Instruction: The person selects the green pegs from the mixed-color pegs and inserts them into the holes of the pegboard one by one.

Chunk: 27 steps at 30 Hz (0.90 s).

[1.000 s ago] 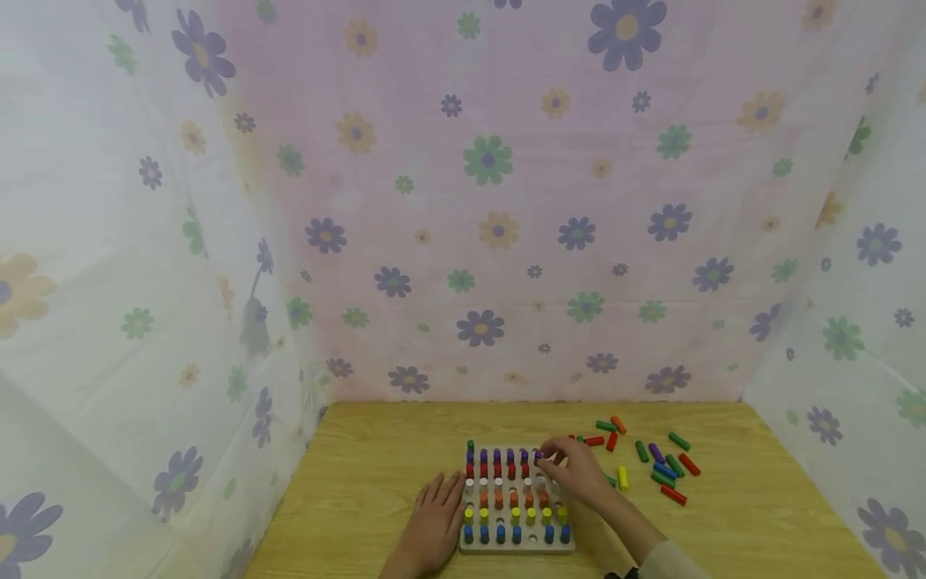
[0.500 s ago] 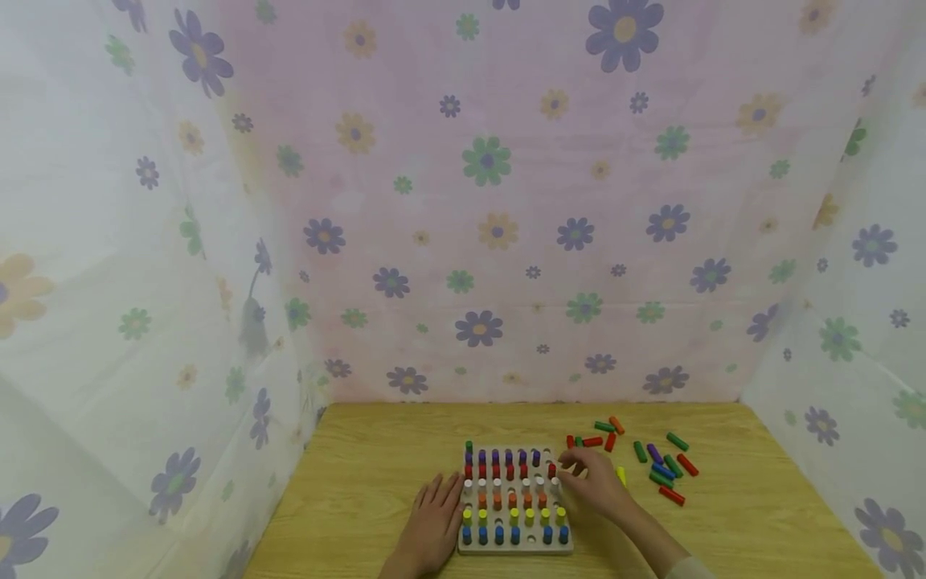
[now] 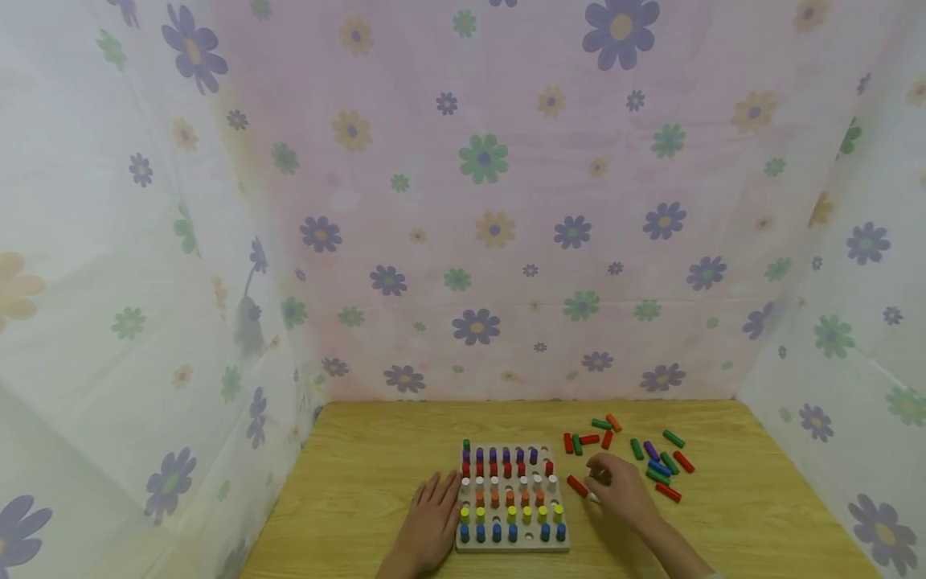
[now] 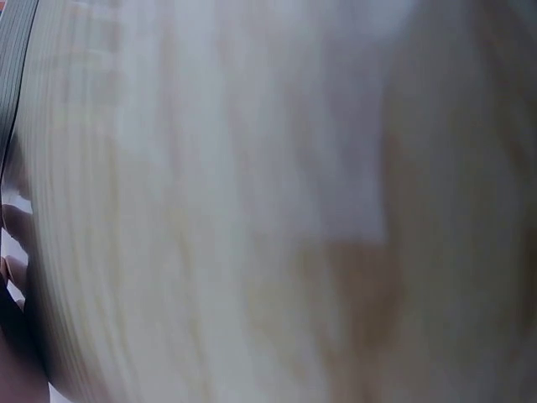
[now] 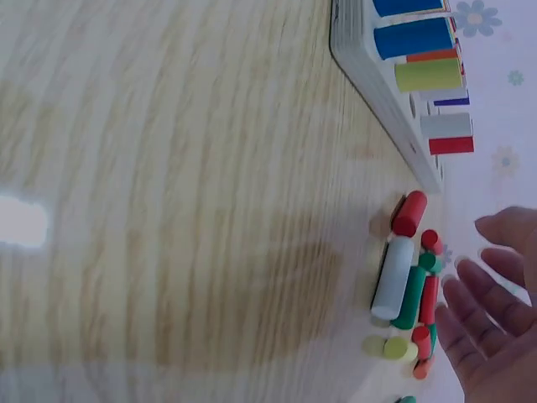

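A pale wooden peg board (image 3: 512,544) stands near the front edge of the light wooden table (image 3: 376,466), its rows filled with upright purple, red, white, orange, yellow and blue pegs, with a few holes open. The left hand (image 3: 428,523) lies flat on the table, fingers straight, just beside the board's left edge. The right hand (image 3: 620,492) hovers over the table to the right of the board, beside a lying red cylindrical peg (image 3: 576,486); from the head view its fingers hide what lies beneath, but the right wrist view shows the fingers (image 5: 482,306) spread loose and holding nothing, near a white peg (image 5: 393,277) and green ones. Farther right lie scattered loose pegs (image 3: 661,465). The left wrist view is a blur of wood grain.
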Tool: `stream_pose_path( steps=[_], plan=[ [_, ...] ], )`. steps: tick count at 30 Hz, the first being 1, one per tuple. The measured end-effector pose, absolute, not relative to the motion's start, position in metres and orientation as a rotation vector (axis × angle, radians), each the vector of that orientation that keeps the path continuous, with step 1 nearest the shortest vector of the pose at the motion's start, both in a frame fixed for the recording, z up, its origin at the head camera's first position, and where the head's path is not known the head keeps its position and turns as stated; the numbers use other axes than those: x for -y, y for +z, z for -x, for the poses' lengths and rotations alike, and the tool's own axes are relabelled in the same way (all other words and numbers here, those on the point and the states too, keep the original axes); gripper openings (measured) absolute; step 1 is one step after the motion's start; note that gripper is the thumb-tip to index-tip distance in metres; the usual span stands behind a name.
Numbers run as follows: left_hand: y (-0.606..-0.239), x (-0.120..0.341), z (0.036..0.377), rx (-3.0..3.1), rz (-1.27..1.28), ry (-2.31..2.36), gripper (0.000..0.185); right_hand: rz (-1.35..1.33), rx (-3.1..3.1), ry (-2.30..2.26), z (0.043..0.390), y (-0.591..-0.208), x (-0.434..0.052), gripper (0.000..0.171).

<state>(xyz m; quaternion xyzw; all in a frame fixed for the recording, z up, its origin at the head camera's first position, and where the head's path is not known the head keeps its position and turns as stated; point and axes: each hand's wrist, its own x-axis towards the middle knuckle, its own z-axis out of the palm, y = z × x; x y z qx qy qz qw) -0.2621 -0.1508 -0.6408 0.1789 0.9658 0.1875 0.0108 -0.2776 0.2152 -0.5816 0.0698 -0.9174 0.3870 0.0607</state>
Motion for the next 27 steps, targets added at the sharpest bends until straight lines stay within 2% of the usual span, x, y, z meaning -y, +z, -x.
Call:
stream_pose_path(
  steps=[12,27],
  plan=[
    [-0.64,0.15,0.262,-3.009,-0.543,0.598,0.061,-0.002,2.883,1.079,0.272,-0.585,-0.238,0.027],
    [-0.637,0.149,0.26,-3.0,-0.546,0.574,0.061,0.014,2.947,1.021,0.272,-0.588,-0.237,0.023]
  ],
)
